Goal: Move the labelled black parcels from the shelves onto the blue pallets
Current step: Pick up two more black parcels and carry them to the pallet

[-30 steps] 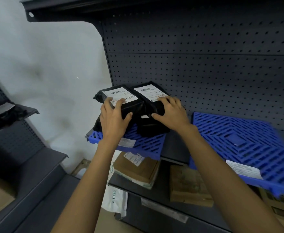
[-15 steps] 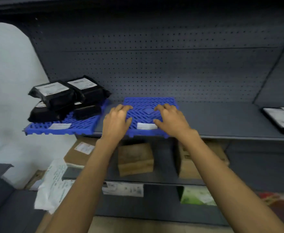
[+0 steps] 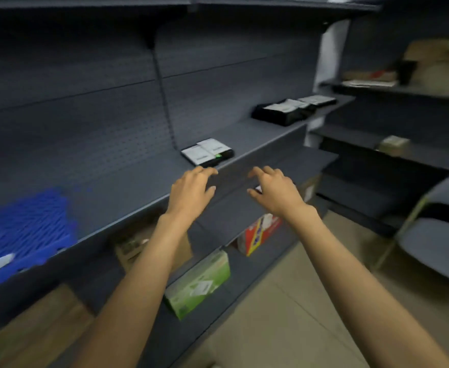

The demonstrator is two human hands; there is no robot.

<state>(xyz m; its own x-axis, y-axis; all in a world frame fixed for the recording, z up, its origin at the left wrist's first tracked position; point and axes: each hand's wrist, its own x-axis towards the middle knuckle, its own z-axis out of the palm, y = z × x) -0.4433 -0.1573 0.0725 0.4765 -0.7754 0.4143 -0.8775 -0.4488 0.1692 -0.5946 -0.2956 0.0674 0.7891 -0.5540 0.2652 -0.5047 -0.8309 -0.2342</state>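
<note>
Two flat black parcels with white labels [image 3: 206, 152] lie side by side on the dark grey shelf [image 3: 255, 140], just beyond my fingertips. Further right on the same shelf sits a group of several labelled black parcels [image 3: 292, 108]. A blue pallet [image 3: 24, 229] rests on the shelf at the far left, with a white label on its front edge. My left hand [image 3: 191, 191] and my right hand [image 3: 273, 191] hover in front of the shelf edge, fingers spread, holding nothing. Neither hand touches the near parcels.
Below the shelf stand brown cardboard boxes [image 3: 135, 245], a green box [image 3: 199, 282] and a red-and-white package [image 3: 260, 232]. Another shelving unit [image 3: 393, 88] with boxes and papers fills the right. A grey folding chair [image 3: 435, 235] stands on the tiled floor at the right.
My view and both hands have swung right, from the stacked parcels on the left pallet, past the second pallet, to the unmoved parcels further along the shelf. Both hands are empty.
</note>
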